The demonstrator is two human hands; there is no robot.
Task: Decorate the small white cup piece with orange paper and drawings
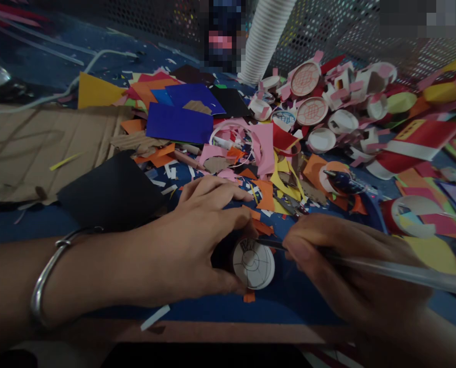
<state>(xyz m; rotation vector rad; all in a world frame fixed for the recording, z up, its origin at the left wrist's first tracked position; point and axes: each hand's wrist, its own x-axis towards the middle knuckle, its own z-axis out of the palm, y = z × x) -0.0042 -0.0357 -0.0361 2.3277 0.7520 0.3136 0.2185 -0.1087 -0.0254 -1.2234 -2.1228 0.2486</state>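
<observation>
Near the table's front edge sits a small white paper cup, its round face turned up. Black curved and radiating lines are drawn on that face, with a dark patch at the top. My left hand steadies the cup between thumb and forefinger; its other fingers stretch forward over paper scraps. In my right hand is a pen with a clear barrel, its dark tip at the upper edge of the drawn face. Just beyond my right hand, scissors lie partly among the scraps.
Beyond my hands lie blue paper sheets, a black sheet and many coloured scraps. Cardboard covers the left side. Several cut paper cups pile up at the back right, near a white ribbed tube.
</observation>
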